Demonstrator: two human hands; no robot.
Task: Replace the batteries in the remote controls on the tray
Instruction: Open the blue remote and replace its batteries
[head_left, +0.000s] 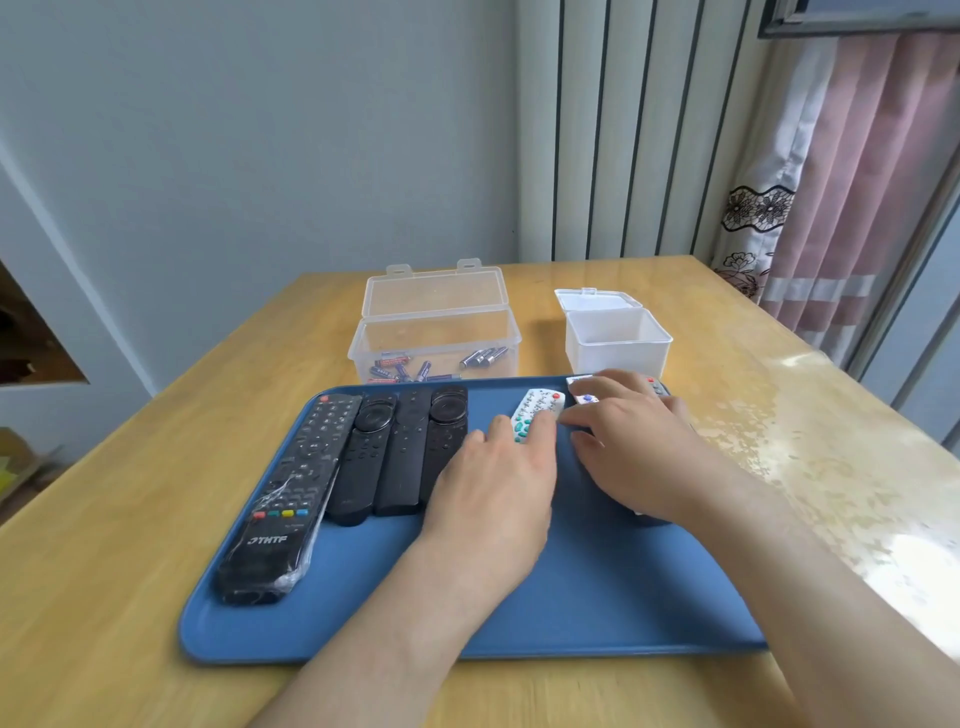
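Left hand (493, 483), right hand (634, 441) flat, unclenched over remotes (540, 408); battery box (441, 313), tub (618, 353) behind.

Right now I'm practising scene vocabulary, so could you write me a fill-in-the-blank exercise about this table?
The tray under the remote controls is ____ in colour.
At its left end, ____ black remotes lie side by side.
The loose batteries lie in the clear box, whose lid is ____.
Missing words: blue, four, open.
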